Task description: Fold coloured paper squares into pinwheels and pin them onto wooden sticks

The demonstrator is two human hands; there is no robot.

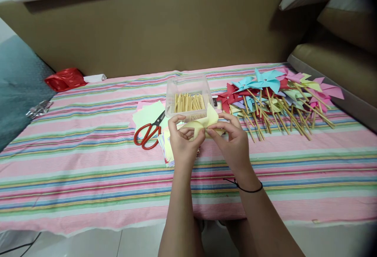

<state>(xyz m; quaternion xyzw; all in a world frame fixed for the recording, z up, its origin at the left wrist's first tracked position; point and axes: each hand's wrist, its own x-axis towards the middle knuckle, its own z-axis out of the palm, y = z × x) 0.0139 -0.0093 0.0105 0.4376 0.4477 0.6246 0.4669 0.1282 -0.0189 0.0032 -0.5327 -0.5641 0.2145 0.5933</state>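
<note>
Yellow paper [212,116]: curled, held near box

Thin matte sheet, bent into soft loops; 1 pointed corner sticks up & away from wearer; long axis approx. L–R; L hand [184,143] pinches it btwn thumb & fingers, R hand [234,141] likewise at near edge; clear plastic box [188,82], rectangular, holds slim wooden sticks [188,103] side by side; red-handled scissors [156,123] L of box; folded pinwheels [266,80] heaped to R; striped cloth [88,174] below, lightly wrinkled.
</note>
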